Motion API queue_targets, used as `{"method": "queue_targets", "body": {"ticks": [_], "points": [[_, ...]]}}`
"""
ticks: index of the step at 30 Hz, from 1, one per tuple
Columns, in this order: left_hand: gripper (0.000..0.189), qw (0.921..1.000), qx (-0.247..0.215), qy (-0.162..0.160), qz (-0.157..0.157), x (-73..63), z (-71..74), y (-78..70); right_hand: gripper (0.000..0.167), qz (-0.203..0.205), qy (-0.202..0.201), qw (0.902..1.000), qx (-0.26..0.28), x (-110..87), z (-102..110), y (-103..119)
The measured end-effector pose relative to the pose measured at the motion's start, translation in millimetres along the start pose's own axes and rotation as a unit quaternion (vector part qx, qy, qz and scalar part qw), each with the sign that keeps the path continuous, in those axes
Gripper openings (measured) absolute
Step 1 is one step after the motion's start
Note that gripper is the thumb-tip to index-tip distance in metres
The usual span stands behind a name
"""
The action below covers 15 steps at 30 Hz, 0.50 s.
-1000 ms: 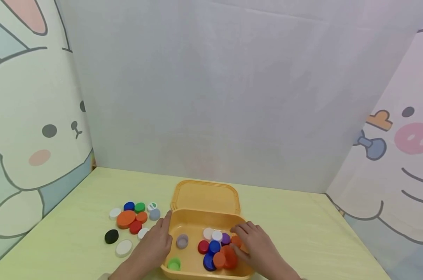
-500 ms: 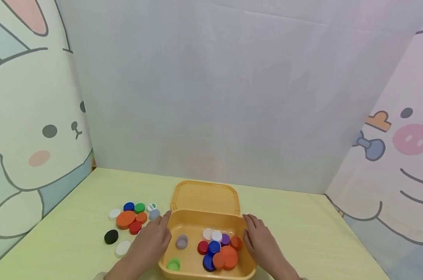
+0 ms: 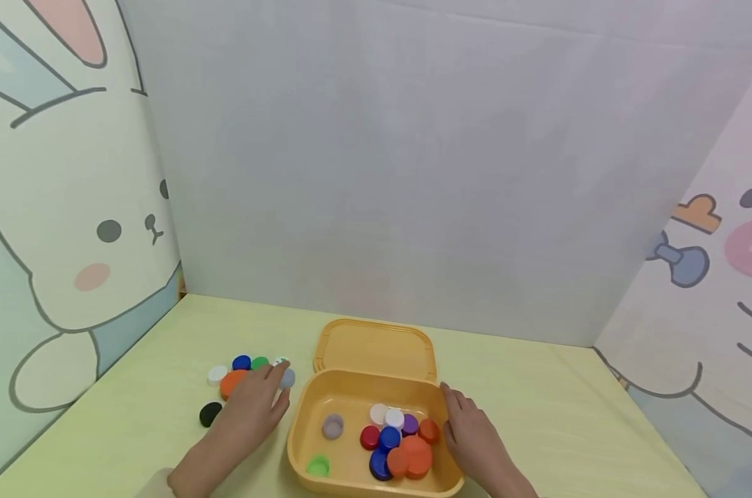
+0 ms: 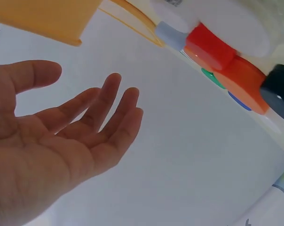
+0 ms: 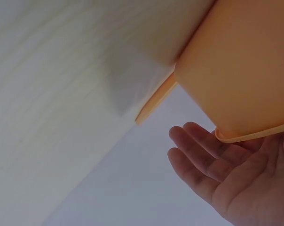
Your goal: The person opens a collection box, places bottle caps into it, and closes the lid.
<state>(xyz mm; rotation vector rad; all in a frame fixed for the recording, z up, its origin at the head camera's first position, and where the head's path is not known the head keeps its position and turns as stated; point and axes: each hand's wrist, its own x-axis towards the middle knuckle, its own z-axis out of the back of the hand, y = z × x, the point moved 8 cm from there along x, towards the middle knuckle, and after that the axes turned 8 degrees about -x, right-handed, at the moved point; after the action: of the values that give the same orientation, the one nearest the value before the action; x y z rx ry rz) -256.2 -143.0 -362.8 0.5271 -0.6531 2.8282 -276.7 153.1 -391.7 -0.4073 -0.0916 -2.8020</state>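
Head view: left hand [image 3: 249, 407] empty, fingers loosely spread over left-side caps [image 3: 231, 382], I'd lower it gently while the right hand [image 3: 475, 436], fingers relaxed, steadies the yellow box [image 3: 349, 454].

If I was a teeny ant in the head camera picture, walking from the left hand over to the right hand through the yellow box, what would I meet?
Left hand → gray cap → red cap → purple cap → rightmost orange cap → right hand. Other caps in the yellow box overlap, so I skipped them.
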Motion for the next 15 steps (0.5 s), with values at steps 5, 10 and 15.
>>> {"method": "queue_targets", "body": {"ticks": [5, 10, 15], "points": [[0.038, 0.9984, 0.034, -0.034, -0.031, -4.8, 8.7, 7.7, 0.049, 0.001, -0.003, 0.9999, -0.013, 0.1, 0.3, 0.9], [0.033, 0.9977, 0.061, -0.029, -0.014, -12.2, 11.9, 19.7, 0.049, -0.001, -0.002, 0.9998, -0.017, 0.8, -0.5, 0.5], [0.036, 0.9955, 0.093, 0.01, 0.015, -19.1, 7.7, 33.1, 0.049, -0.002, 0.001, 0.9998, -0.019, 0.6, -1.3, -0.2]]}}
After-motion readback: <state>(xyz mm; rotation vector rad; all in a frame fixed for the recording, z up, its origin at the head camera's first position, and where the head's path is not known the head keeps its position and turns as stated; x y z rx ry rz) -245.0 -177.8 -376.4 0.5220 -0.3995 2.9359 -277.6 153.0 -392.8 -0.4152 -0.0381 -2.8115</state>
